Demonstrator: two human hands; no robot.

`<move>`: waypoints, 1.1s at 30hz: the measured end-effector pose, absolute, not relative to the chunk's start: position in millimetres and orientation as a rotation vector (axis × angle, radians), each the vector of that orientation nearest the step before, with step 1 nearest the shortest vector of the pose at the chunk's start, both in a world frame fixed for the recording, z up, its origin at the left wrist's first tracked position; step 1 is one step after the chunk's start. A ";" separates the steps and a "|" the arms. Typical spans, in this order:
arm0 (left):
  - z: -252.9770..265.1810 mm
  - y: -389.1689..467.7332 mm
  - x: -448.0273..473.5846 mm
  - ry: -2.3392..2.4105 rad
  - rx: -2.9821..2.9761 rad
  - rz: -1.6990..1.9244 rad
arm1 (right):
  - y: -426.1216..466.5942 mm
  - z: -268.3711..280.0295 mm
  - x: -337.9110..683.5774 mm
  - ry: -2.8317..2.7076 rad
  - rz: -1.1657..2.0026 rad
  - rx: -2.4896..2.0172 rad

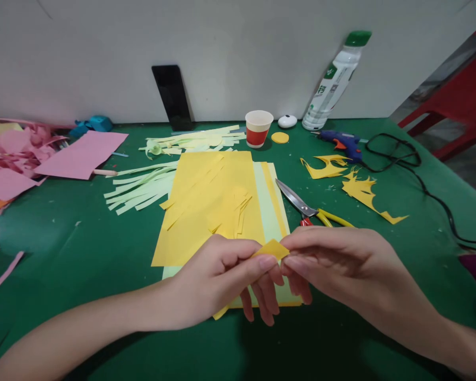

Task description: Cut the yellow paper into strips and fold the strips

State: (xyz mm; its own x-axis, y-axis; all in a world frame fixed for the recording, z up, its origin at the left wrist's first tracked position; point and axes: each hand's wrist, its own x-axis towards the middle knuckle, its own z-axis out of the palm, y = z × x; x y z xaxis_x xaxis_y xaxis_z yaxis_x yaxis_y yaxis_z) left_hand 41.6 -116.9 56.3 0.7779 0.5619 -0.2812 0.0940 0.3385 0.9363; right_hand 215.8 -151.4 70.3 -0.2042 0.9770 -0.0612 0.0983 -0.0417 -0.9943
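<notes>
Presently a small yellow paper strip point(273, 248) is pinched between the closed fingertips of the left hand point(222, 278) and right hand point(341, 259), above the yellow sheet point(206, 211) on the green table point(63, 238), where many cut strips point(140, 185) already lie, so cutting appears largely done.

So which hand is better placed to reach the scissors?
Right, probably. The right hand sits just below the yellow-handled metal scissors; the left hand is farther off. Both pinch the small yellow paper piece.
</notes>
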 end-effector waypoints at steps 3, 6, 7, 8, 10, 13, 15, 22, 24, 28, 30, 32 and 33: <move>57.9 -117.7 41.2 0.641 1.278 0.329 | -150.5 69.7 213.8 -1.358 1.348 -1.212; 61.0 -117.7 41.3 0.637 1.384 0.314 | -149.4 70.9 212.3 -1.362 1.343 -1.221; 61.9 -117.6 41.5 0.636 1.410 0.313 | -149.3 71.4 212.0 -1.374 1.327 -1.228; 62.4 -117.5 41.7 0.633 1.432 0.317 | -149.4 71.8 211.8 -1.386 1.307 -1.235; 62.5 -117.5 42.3 0.630 1.464 0.332 | -149.9 72.1 211.8 -1.410 1.286 -1.244; 61.3 -117.5 42.8 0.634 1.490 0.345 | -151.2 71.5 212.6 -1.425 1.275 -1.256; 61.2 -117.4 43.0 0.641 1.495 0.336 | -151.7 70.6 213.2 -1.444 1.250 -1.263; 65.6 -117.4 42.7 0.704 1.523 0.302 | -151.6 69.6 214.6 -1.531 1.170 -1.274; 65.4 -117.5 42.7 0.722 1.553 0.333 | -152.2 69.1 214.6 -1.540 1.163 -1.266; 62.5 -117.0 43.1 0.710 1.614 0.395 | -153.1 68.3 213.5 -1.537 1.161 -1.247; 61.2 -116.8 42.9 0.701 1.634 0.412 | -153.1 68.4 212.5 -1.542 1.137 -1.247; 60.5 -116.8 42.2 0.695 1.673 0.420 | -153.1 68.7 211.6 -1.555 1.112 -1.240; 60.5 -116.8 41.8 0.696 1.696 0.425 | -153.3 68.6 211.4 -1.557 1.099 -1.236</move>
State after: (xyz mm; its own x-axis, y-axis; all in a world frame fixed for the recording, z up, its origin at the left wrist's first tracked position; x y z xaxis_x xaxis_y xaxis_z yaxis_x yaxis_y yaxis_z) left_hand 41.8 -116.8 60.5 0.7546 0.6505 -0.0864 0.2205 -0.1274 0.9670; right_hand 211.4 -153.3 68.6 -0.1580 0.9832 0.0909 0.2439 0.1281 -0.9613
